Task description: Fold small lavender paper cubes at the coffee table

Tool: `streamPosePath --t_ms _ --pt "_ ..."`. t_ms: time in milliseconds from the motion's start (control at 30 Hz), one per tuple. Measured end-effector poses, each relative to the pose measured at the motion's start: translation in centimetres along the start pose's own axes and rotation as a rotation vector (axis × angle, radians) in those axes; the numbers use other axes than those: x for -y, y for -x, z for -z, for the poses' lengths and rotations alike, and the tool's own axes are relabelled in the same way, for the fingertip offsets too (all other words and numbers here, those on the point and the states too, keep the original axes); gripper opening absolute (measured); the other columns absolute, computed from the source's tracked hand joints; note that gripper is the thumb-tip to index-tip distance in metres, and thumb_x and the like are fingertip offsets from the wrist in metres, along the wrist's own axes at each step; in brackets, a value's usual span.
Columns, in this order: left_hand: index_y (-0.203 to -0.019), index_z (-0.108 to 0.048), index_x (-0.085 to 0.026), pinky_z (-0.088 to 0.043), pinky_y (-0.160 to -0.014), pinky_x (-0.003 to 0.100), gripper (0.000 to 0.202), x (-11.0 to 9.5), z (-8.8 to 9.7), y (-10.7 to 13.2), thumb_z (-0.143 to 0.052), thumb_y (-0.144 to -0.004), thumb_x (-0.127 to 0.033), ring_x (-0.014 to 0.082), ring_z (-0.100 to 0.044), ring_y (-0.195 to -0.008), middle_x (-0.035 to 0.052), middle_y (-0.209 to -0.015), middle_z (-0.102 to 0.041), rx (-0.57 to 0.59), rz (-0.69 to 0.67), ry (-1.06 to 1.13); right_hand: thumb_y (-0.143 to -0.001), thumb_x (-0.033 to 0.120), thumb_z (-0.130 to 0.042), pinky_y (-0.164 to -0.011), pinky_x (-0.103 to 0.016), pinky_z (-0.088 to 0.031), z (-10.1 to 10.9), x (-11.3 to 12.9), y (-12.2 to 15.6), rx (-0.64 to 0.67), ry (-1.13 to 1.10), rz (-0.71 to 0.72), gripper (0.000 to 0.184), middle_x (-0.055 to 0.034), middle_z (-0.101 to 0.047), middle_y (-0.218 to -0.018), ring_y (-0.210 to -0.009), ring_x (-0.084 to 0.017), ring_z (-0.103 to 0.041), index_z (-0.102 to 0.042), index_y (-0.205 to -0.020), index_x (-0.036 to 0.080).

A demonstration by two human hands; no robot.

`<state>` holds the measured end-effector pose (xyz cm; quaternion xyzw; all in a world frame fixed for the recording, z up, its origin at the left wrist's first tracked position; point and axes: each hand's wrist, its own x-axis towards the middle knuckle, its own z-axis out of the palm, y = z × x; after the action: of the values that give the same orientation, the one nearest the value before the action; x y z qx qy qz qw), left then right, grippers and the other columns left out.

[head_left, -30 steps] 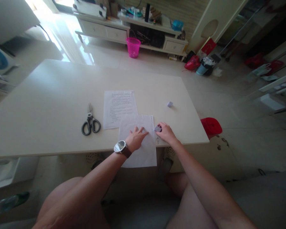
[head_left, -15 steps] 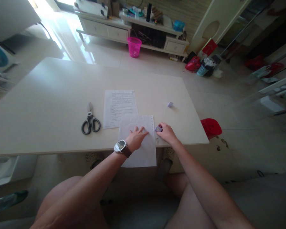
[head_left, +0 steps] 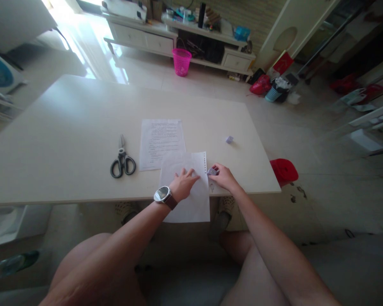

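Fingers of the left hand rest spread on a sheet overhanging the bench; those of the right hand pinch a grey tool at its right edge. Farther off, scissors left, a printed page partly beneath the sheet, a pale block right; beyond, a pink basket

Bright light glares across the glossy pale tile floor ahead of me as a low white drawered cabinet lines a brownish, finely striped wall beyond the broad white table where I sit.
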<state>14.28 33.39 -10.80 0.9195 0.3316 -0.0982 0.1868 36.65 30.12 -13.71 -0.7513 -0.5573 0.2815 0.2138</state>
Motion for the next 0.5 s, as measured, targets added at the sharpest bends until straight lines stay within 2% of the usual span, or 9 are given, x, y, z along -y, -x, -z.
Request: streamPosePath --t_ms 300,500 --pt "-0.148 -0.043 -0.034 -0.053 -0.099 0.064 0.075 -0.14 0.36 0.08 -0.059 -0.081 -0.005 0.0377 -0.041 -0.133 0.0122 -0.149 -0.040 0.012 0.010 0.003 -0.067 0.016 -0.069 -0.068 -0.023 -0.043 0.19 0.45 0.16 0.020 0.002 -0.001 0.020 -0.0008 -0.070 -0.086 -0.076 -0.014 -0.061 -0.065 -0.087 0.019" --pt "-0.147 -0.044 -0.030 -0.053 -0.097 0.065 0.072 -0.21 0.42 0.17 -0.055 -0.082 -0.003 0.0370 -0.043 -0.130 0.0134 -0.147 -0.042 0.000 -0.003 -0.005 -0.065 0.018 -0.071 -0.066 -0.023 -0.042 0.43 0.47 0.17 0.022 0.009 -0.006 0.022 0.0004 -0.068 -0.083 -0.074 -0.014 -0.060 -0.062 -0.085 0.019"
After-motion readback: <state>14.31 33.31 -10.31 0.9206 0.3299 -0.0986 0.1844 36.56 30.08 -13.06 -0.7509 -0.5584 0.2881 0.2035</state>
